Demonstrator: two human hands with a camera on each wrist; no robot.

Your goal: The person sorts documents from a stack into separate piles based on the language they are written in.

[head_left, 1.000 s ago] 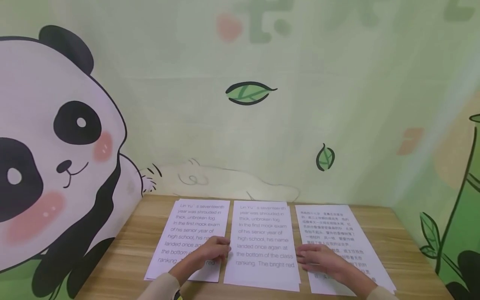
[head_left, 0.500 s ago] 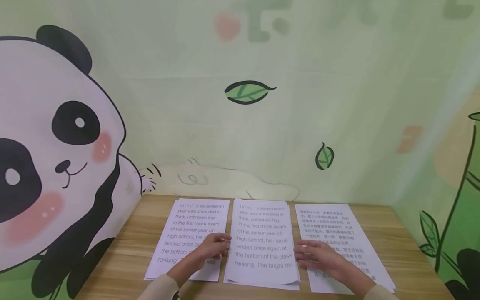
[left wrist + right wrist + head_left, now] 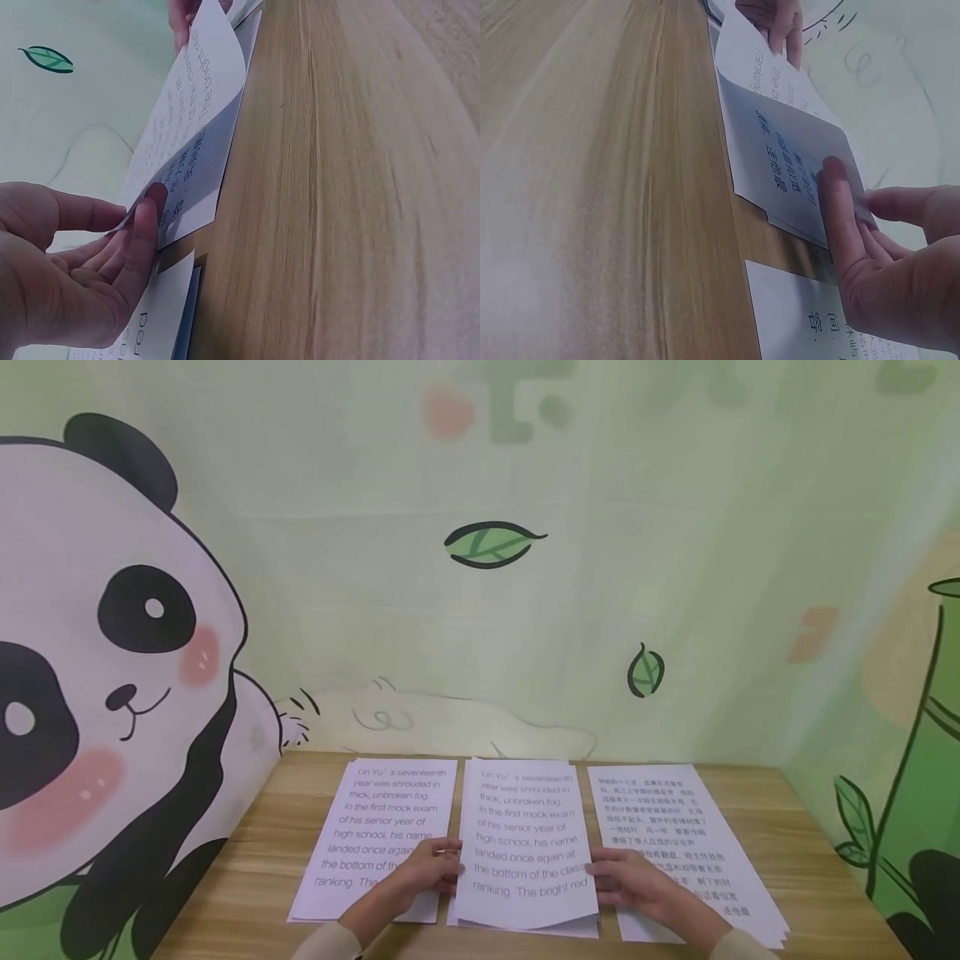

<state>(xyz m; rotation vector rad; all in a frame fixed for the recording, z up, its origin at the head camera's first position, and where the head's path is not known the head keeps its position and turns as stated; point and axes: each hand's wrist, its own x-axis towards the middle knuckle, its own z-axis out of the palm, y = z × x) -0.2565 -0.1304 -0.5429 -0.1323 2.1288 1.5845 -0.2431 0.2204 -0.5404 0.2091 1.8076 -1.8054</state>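
Observation:
A printed sheet of paper (image 3: pixel 522 843) with English text is lifted off the middle stack, its near end bowed upward. My left hand (image 3: pixel 427 870) pinches its left edge, thumb above and fingers beneath, as the left wrist view shows. On the opposite edge my right hand (image 3: pixel 630 878) pinches the sheet the same way, with fingers (image 3: pixel 838 199) under it in the right wrist view. Below lies another sheet (image 3: pixel 196 187) printed with Chinese characters, uncovered at its near end.
To the left lies a paper stack (image 3: pixel 375 827) topped with English text. A Chinese-printed stack (image 3: pixel 652 802) lies on the right. All rest on a wood-grain table (image 3: pixel 247 860) against a green backdrop (image 3: pixel 360 568) with a painted panda (image 3: pixel 150 693).
Both hands have closed on the side edges of the middle top sheet. Its near end has risen and curved away from the sheets below.

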